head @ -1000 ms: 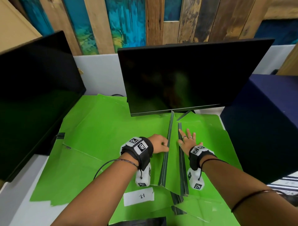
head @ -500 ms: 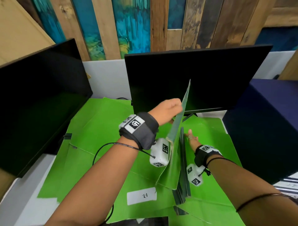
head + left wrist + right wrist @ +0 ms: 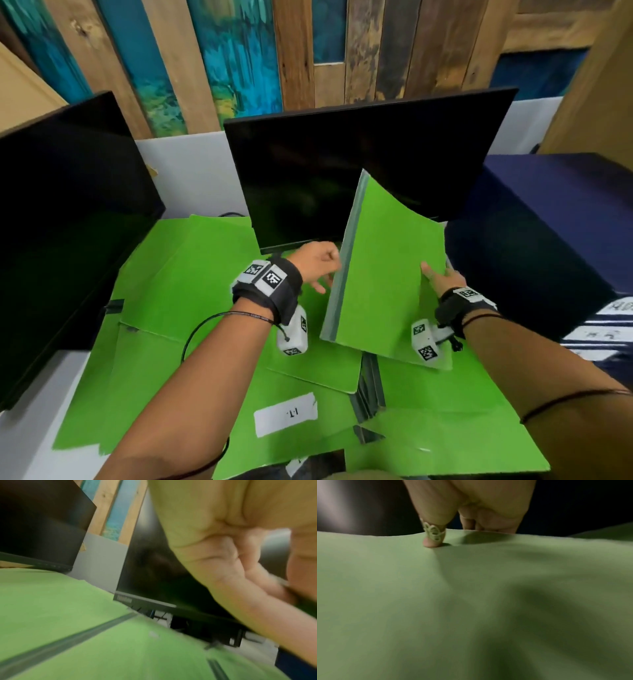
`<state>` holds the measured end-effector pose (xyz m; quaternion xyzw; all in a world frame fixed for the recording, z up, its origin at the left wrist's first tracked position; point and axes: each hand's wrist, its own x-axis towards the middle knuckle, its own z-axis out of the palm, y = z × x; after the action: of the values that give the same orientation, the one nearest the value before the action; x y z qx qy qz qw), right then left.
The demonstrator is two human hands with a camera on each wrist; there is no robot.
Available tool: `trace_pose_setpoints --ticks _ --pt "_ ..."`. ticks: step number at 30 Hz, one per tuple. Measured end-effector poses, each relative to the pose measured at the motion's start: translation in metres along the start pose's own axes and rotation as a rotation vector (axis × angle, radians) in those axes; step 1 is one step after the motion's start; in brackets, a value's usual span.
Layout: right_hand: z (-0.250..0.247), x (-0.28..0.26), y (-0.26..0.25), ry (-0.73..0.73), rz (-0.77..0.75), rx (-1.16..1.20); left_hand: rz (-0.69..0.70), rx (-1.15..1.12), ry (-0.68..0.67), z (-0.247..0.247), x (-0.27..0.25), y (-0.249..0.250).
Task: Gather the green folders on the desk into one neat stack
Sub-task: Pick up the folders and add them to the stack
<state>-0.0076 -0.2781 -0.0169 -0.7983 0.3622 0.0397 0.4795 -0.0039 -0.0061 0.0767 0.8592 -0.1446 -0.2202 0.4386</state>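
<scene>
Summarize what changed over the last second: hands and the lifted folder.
The green card folder with the grey spine has come up off the pile and swung over toward the right. The left hand, which was flat on the desk, now grips its spine edge. The right hand, earlier flat on the folders, now props the tilted cover, thumb on top. The flat green folders and the black monitor stayed put.

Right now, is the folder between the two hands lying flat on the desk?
No. In the head view the lifted green folder stands tilted up on its edge, with the left hand at its spine and the right hand on its cover.
</scene>
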Motion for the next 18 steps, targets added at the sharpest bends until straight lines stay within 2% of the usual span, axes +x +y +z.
trace_pose_setpoints --ticks 4,8,13,16,18 --pt "-0.004 0.004 0.022 -0.034 0.117 -0.268 -0.240 0.119 -0.213 0.041 0.012 -0.027" --pt "-0.001 0.003 0.030 -0.051 0.122 -0.463 -0.358 0.086 -0.274 0.079 0.020 -0.049" --pt "0.002 -0.005 0.025 -0.093 0.119 -0.647 -0.363 0.157 -0.251 0.111 0.030 -0.056" --pt "0.019 -0.022 0.014 -0.104 -0.045 -0.748 -0.271 0.343 -0.147 0.097 0.035 -0.061" --pt "0.038 -0.032 0.007 -0.133 -0.204 -0.829 -0.236 0.522 -0.014 0.072 0.038 -0.069"
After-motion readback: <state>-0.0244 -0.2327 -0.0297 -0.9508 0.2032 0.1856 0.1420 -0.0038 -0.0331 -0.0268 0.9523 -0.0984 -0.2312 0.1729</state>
